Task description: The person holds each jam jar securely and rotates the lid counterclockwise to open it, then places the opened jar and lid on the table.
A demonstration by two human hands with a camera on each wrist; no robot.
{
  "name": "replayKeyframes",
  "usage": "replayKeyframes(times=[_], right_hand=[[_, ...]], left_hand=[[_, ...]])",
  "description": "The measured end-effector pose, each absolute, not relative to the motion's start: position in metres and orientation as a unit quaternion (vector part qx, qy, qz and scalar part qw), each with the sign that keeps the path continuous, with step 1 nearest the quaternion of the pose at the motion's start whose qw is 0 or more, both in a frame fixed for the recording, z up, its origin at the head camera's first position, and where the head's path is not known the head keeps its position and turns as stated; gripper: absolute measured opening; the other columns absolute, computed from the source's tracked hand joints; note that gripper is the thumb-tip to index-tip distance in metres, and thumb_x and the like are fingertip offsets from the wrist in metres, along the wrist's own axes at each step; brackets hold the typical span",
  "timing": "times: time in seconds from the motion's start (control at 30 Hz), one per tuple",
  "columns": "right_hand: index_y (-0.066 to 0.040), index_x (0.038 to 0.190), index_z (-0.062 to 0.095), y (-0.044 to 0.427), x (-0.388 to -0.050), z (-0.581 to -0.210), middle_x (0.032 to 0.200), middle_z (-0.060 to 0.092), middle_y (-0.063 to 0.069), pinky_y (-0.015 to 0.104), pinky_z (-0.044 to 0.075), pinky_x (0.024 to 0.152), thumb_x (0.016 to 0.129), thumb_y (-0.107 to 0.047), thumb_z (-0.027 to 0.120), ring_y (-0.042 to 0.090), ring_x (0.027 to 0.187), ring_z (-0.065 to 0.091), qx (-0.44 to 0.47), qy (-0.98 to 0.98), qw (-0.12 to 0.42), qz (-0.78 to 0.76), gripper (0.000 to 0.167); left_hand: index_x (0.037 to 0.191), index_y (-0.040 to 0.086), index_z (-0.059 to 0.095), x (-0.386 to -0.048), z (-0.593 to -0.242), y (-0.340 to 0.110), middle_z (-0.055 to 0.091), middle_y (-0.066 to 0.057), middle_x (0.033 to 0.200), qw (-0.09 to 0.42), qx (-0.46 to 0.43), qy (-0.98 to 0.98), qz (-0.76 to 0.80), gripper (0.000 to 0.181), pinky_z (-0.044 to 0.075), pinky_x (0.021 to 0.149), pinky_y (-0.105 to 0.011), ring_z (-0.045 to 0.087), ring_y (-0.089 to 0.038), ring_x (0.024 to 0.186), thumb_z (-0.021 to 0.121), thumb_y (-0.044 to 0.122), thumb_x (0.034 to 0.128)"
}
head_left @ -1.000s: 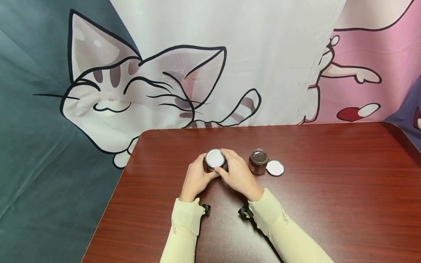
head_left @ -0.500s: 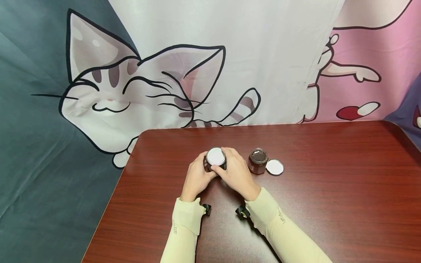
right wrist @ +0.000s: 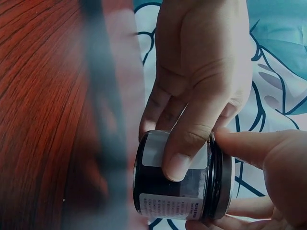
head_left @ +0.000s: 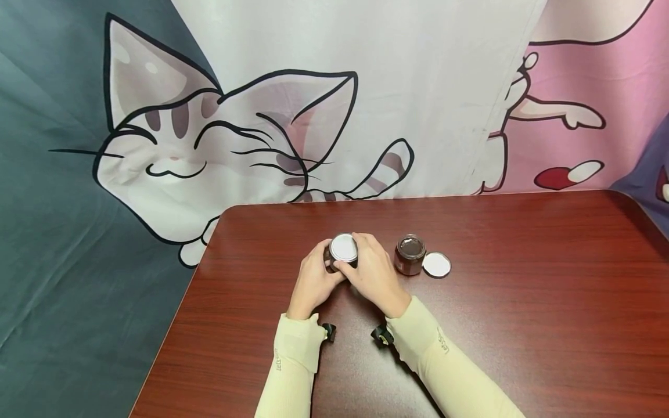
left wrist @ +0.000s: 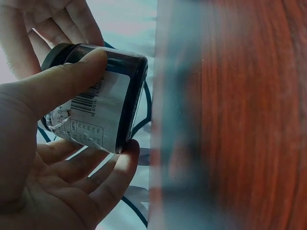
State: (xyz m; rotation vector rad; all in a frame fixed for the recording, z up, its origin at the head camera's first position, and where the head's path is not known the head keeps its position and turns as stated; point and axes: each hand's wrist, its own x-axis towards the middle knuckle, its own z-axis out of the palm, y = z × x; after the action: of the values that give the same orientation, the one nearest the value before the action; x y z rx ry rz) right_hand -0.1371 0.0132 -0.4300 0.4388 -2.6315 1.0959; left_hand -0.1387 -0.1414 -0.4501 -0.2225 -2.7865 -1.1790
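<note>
A person in pale yellow sleeves [head_left: 298, 345] reaches both bare hands over a reddish-brown wood-grain table [head_left: 522, 296]. Left of the table's middle, between the two hands, is a small dark jar [left wrist: 127, 91] with a white-topped lid [head_left: 344, 248]. The left hand [head_left: 310, 284] grips the jar's body: its thumb lies across the side, over a white label [left wrist: 86, 100] with a barcode, while its other fingers curve round the opposite side. The right hand [head_left: 377, 276] has its thumb and fingers curled around the lid's rim, and the lid sits on the jar. Whether the jar's base touches the table cannot be told. Just beside the right hand stands a second jar, the open jar [head_left: 409, 264], upright and dark brown, with its glass rim showing. A loose lid [head_left: 436, 265], white and round, lies flat right next to it. A small black device [head_left: 329, 332] is strapped at each wrist. Behind the table hangs a printed cloth [head_left: 444, 87] showing a smiling cartoon cat on the left and a pink area on the right.
</note>
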Motion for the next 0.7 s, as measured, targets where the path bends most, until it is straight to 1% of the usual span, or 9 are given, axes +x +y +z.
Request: replayKeyframes(times=[0.13,0.37,0.6,0.7], right_hand=[[0.009,0.128,0.060,0.0116,-0.1371,-0.4289,0.123,0.061,0.024,0.049,0.052,0.090,0.082,-0.027,0.083,0.036,0.110,0.063,0.140,-0.903,0.125,0.385,0.062],[0.008,0.125,0.062,0.0099,-0.1378,-0.4286,0.122,0.060,0.022,0.047,0.053,0.088,0.081,-0.027,0.083,0.035,0.106,0.064,0.126,-0.900,0.127,0.397,0.061],[0.005,0.123,0.064,0.0095,-0.1378,-0.4272,0.121,0.060,0.019,0.046,0.053,0.086,0.080,-0.029,0.083,0.033,0.102,0.065,0.110,-0.897,0.126,0.410,0.058],[0.004,0.124,0.064,0.0098,-0.1382,-0.4277,0.122,0.061,0.018,0.045,0.053,0.086,0.080,-0.030,0.083,0.033,0.103,0.065,0.108,-0.894,0.128,0.416,0.059]], left_hand=[[0.138,0.001,0.053,-0.1385,-0.4496,-0.1400,0.065,-0.015,0.125,0.056,-0.069,-0.912,-0.400,0.069,0.053,0.090,-0.038,0.066,-0.024,0.106,0.085,0.013,0.0776],[0.135,0.005,0.056,-0.1392,-0.4506,-0.1372,0.067,-0.012,0.121,0.074,-0.058,-0.904,-0.417,0.069,0.053,0.090,-0.037,0.066,-0.023,0.105,0.086,0.007,0.0738],[0.136,0.006,0.056,-0.1390,-0.4510,-0.1347,0.066,-0.014,0.121,0.093,-0.056,-0.918,-0.382,0.072,0.047,0.096,-0.048,0.061,-0.032,0.112,0.088,0.014,0.0726],[0.137,0.006,0.055,-0.1395,-0.4515,-0.1334,0.066,-0.014,0.123,0.102,-0.058,-0.920,-0.373,0.071,0.046,0.096,-0.050,0.060,-0.034,0.112,0.087,0.016,0.0735]])
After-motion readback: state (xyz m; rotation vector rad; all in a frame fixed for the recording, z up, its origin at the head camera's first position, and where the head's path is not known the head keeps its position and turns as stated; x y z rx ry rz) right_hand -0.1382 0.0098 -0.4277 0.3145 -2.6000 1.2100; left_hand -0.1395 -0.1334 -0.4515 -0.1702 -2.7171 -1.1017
